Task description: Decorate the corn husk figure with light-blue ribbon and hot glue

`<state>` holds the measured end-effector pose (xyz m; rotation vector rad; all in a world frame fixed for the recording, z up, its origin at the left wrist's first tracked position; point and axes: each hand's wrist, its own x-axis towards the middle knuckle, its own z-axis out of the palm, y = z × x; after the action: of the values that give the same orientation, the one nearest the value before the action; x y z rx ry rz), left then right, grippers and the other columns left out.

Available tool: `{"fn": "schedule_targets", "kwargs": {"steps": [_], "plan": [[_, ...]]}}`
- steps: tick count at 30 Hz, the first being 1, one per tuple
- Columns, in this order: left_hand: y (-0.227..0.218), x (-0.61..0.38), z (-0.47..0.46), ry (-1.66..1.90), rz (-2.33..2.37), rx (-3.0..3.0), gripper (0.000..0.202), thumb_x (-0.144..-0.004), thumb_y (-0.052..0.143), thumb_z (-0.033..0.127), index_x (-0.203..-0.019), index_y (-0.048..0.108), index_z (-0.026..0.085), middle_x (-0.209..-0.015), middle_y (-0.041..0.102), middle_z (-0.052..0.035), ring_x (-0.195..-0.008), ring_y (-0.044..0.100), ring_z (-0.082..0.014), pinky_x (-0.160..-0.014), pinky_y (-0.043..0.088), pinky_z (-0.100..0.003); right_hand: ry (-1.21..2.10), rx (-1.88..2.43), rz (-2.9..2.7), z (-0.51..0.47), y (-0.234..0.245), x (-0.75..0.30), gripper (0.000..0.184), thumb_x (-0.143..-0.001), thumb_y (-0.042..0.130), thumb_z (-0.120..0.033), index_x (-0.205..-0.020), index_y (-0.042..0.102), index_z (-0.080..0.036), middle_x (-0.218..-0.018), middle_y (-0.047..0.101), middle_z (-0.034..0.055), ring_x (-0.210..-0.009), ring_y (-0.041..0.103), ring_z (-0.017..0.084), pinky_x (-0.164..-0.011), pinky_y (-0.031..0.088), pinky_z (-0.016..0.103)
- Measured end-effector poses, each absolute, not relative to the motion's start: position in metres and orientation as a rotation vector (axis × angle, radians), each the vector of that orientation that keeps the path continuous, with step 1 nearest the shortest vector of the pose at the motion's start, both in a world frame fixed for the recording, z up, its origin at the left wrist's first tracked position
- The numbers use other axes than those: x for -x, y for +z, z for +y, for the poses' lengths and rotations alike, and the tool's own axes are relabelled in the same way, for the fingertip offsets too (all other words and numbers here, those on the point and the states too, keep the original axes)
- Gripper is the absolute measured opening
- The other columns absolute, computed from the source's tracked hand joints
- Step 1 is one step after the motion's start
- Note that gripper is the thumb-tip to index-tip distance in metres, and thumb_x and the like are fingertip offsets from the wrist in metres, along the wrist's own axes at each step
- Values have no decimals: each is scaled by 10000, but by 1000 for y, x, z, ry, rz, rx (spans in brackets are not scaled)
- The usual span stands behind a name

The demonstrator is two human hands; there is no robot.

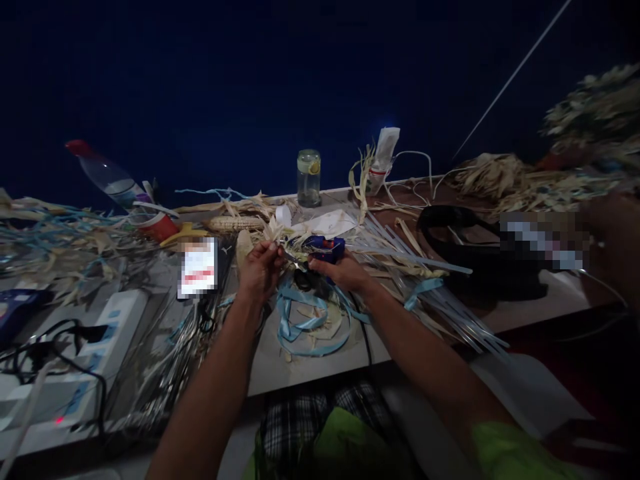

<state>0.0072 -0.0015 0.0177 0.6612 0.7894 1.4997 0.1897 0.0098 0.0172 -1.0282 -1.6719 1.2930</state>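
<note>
My right hand [343,268] is wrapped round a blue glue gun [327,248] with orange parts, its tip pointing left. A long translucent glue stick [420,258] stretches to the right behind it. With the fingertips pinched, my left hand [261,267] holds what looks like a pale corn husk piece [290,250] close to the gun's tip; its exact shape is blurred. Below both hands a light blue ribbon [314,350] lies in loops on the table. Pale corn husks [273,230] and a dried corn cob [235,223] lie just beyond my left hand.
A lit phone [198,268], a white power strip [107,347] and metal wires [185,363] occupy the left. Loose glue sticks [465,327], a black bag-like object [480,267] and dried husks [493,177] lie right. A glass jar [309,179] stands at the back; a tilted bottle [107,177] is back left.
</note>
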Motion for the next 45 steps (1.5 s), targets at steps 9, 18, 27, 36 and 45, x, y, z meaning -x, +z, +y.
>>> {"fn": "schedule_targets", "kwargs": {"steps": [9, 18, 27, 36, 45], "plan": [[22, -9, -4, 1497, 842, -679, 245, -611, 724, 182, -701, 498, 151, -591, 549, 22, -474, 443, -24, -464, 361, -127, 1287, 996, -1648, 11, 16, -192, 312, -696, 639, -425, -869, 664, -166, -684, 626, 10, -705, 568, 159, -729, 461, 306], [22, -9, -2, 1528, 926, -672, 224, -609, 718, 177, -705, 518, 146, -583, 551, 19, -486, 477, -32, -424, 330, -103, 1252, 1021, -1654, 11, 13, -191, 319, -710, 614, -455, -842, 641, -167, -702, 622, 17, -679, 550, 148, -697, 453, 293], [24, -8, -5, 1520, 933, -687, 219, -622, 713, 186, -700, 512, 145, -577, 539, 26, -461, 449, -26, -405, 314, -108, 1257, 1001, -1675, 7, 17, -191, 307, -710, 617, -442, -845, 638, -167, -669, 607, 10, -700, 550, 152, -691, 444, 282], [22, -7, -4, 1497, 752, -617, 169, -691, 680, 206, -712, 521, 151, -568, 480, 64, -405, 358, 0, -573, 470, -191, 1467, 921, -1404, 12, 7, -190, 371, -662, 651, -500, -810, 605, -163, -660, 601, 7, -538, 485, 94, -529, 399, 242], [22, -9, -6, 1397, 674, -564, 138, -710, 660, 192, -747, 537, 142, -552, 437, 76, -385, 300, 10, -604, 471, -182, 1459, 877, -1454, 10, 11, -187, 369, -671, 648, -499, -782, 590, -152, -642, 598, 4, -534, 485, 85, -529, 404, 236]]}}
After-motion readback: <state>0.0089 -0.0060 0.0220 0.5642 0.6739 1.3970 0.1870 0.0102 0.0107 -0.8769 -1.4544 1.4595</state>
